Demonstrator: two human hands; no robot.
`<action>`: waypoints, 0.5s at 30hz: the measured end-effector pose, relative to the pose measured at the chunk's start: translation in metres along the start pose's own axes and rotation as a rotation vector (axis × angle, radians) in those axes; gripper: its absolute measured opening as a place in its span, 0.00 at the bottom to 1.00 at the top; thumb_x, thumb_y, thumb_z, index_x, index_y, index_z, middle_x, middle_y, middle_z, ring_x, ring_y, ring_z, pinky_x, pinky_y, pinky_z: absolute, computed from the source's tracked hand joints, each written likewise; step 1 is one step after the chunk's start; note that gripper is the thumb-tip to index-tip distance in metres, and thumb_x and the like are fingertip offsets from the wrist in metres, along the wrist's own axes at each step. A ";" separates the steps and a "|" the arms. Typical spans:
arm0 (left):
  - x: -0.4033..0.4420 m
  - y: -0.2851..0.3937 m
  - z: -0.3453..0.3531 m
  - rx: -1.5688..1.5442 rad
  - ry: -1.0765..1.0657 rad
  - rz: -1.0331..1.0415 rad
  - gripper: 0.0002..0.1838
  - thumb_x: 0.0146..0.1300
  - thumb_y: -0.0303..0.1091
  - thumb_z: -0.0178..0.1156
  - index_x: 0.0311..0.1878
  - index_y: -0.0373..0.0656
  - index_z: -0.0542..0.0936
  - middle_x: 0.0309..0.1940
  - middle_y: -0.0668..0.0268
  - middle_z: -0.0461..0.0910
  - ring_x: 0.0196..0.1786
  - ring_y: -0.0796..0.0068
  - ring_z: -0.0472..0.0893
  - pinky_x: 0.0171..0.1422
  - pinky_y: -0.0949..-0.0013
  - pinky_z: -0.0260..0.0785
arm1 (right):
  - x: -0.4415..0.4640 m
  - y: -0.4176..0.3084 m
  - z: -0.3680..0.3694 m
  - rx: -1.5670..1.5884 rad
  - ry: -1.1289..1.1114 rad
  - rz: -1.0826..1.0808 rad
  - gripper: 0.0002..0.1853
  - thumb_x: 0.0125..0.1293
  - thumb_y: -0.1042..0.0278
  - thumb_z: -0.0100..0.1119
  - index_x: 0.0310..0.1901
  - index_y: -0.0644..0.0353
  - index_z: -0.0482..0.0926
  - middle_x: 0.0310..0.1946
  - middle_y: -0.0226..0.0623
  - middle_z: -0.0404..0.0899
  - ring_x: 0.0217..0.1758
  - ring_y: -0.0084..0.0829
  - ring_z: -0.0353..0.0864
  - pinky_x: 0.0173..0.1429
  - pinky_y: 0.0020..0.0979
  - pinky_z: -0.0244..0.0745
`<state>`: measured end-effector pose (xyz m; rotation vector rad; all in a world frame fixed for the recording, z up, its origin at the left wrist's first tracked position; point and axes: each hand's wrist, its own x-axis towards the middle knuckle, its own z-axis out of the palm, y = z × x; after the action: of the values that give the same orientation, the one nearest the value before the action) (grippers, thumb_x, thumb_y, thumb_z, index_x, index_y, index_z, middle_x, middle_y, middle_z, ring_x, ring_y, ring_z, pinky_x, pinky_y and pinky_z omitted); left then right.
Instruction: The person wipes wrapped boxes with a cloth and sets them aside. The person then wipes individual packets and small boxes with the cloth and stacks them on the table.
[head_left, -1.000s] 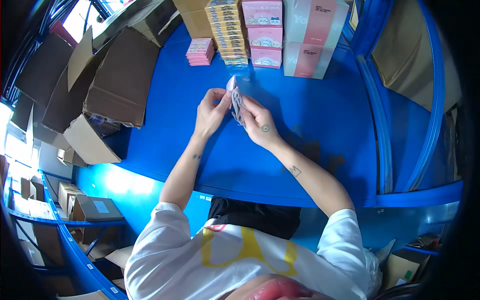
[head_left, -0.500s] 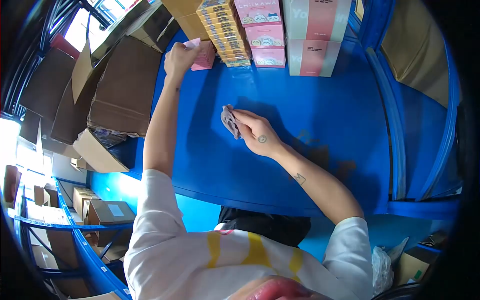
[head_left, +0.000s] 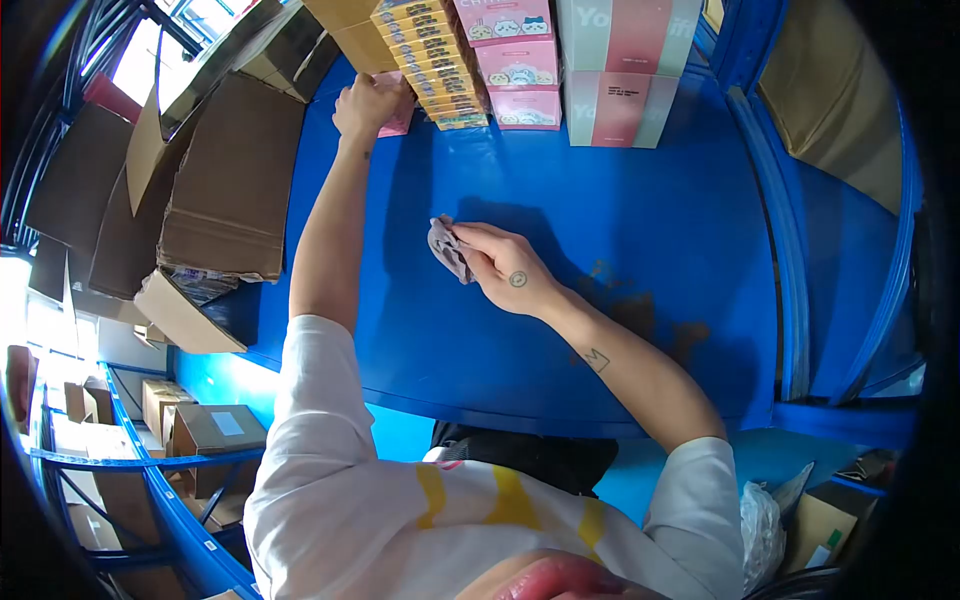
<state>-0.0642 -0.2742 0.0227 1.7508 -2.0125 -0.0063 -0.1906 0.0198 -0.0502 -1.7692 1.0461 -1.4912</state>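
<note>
My left hand [head_left: 366,106] is at the far left of the blue table [head_left: 640,210], its fingers closed at the top of a stack of small pink boxes [head_left: 397,124]. The hand covers much of that stack, so the fingertips are partly hidden. Nearer the table's middle, my right hand [head_left: 508,268] pinches a crumpled greyish cloth [head_left: 450,250] between thumb and fingers, just over the surface. Beside the pink stack rises a tall pile of yellow boxes [head_left: 432,65].
Larger pink cartoon-print boxes [head_left: 527,108] and pale green-and-pink boxes [head_left: 622,108] stand at the back. An open brown carton [head_left: 225,190] borders the table's left side. Blue rack posts [head_left: 765,250] rise on the right. Dark stains [head_left: 640,315] mark the table near my right forearm.
My left hand has lowered a pink piece from above onto the stack of small pink boxes. The right hand keeps its hold on the cloth, and the view has shifted slightly.
</note>
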 end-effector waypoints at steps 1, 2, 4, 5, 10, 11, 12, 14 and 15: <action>0.002 -0.004 0.001 -0.018 0.004 0.010 0.40 0.56 0.68 0.58 0.58 0.41 0.80 0.47 0.48 0.83 0.47 0.49 0.84 0.50 0.55 0.76 | 0.001 -0.001 0.000 -0.001 -0.003 -0.002 0.20 0.65 0.85 0.52 0.59 0.69 0.77 0.55 0.51 0.82 0.45 0.42 0.86 0.43 0.31 0.82; 0.001 -0.006 0.000 -0.018 0.006 0.002 0.40 0.56 0.68 0.58 0.58 0.41 0.80 0.47 0.48 0.83 0.47 0.49 0.84 0.50 0.55 0.76 | 0.001 -0.001 0.001 0.001 -0.012 -0.002 0.20 0.65 0.85 0.52 0.59 0.69 0.77 0.55 0.51 0.82 0.45 0.42 0.86 0.43 0.31 0.82; 0.000 -0.006 0.001 -0.022 0.020 -0.028 0.41 0.55 0.68 0.58 0.60 0.42 0.78 0.50 0.47 0.81 0.50 0.48 0.83 0.52 0.54 0.76 | 0.001 -0.003 0.000 0.000 -0.026 0.030 0.20 0.65 0.85 0.52 0.59 0.68 0.77 0.54 0.50 0.82 0.42 0.41 0.86 0.41 0.30 0.81; -0.002 -0.005 0.001 -0.024 0.026 -0.039 0.41 0.55 0.68 0.58 0.61 0.42 0.78 0.52 0.47 0.80 0.51 0.47 0.82 0.53 0.54 0.76 | 0.001 -0.003 -0.001 -0.002 -0.029 0.047 0.20 0.65 0.85 0.52 0.59 0.68 0.77 0.53 0.50 0.82 0.41 0.41 0.86 0.40 0.30 0.81; -0.006 -0.003 0.000 -0.058 0.023 -0.047 0.44 0.53 0.68 0.60 0.64 0.43 0.75 0.56 0.47 0.76 0.55 0.46 0.79 0.54 0.53 0.75 | 0.000 0.003 0.003 0.017 0.011 0.018 0.20 0.65 0.85 0.52 0.58 0.68 0.77 0.52 0.50 0.83 0.38 0.39 0.86 0.37 0.30 0.79; -0.006 -0.003 0.001 -0.070 0.022 -0.046 0.44 0.53 0.68 0.61 0.64 0.43 0.74 0.57 0.47 0.75 0.55 0.46 0.79 0.54 0.53 0.75 | 0.000 0.004 0.003 0.022 0.025 0.001 0.20 0.65 0.85 0.52 0.58 0.68 0.77 0.51 0.49 0.83 0.37 0.39 0.86 0.37 0.30 0.79; -0.007 -0.004 0.001 -0.071 0.021 -0.045 0.44 0.53 0.68 0.61 0.64 0.43 0.74 0.57 0.47 0.75 0.55 0.46 0.79 0.54 0.53 0.75 | -0.001 0.004 0.004 0.022 0.025 0.002 0.20 0.65 0.85 0.52 0.58 0.68 0.77 0.51 0.49 0.83 0.37 0.39 0.86 0.37 0.30 0.79; -0.010 -0.009 0.001 -0.116 0.117 -0.002 0.43 0.54 0.66 0.62 0.65 0.43 0.74 0.57 0.47 0.75 0.56 0.46 0.78 0.55 0.53 0.74 | -0.001 0.003 0.004 0.034 0.029 -0.001 0.20 0.65 0.85 0.52 0.58 0.68 0.78 0.51 0.49 0.83 0.36 0.38 0.85 0.36 0.30 0.79; -0.010 -0.011 0.001 -0.140 0.165 0.021 0.42 0.55 0.64 0.62 0.65 0.43 0.74 0.57 0.46 0.75 0.57 0.47 0.78 0.56 0.53 0.74 | -0.001 0.003 0.004 0.039 0.031 -0.003 0.20 0.65 0.85 0.52 0.58 0.68 0.78 0.51 0.49 0.84 0.35 0.38 0.85 0.35 0.30 0.78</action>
<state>-0.0540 -0.2673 0.0149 1.5903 -1.8656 0.0040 -0.1870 0.0188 -0.0537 -1.7268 1.0229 -1.5355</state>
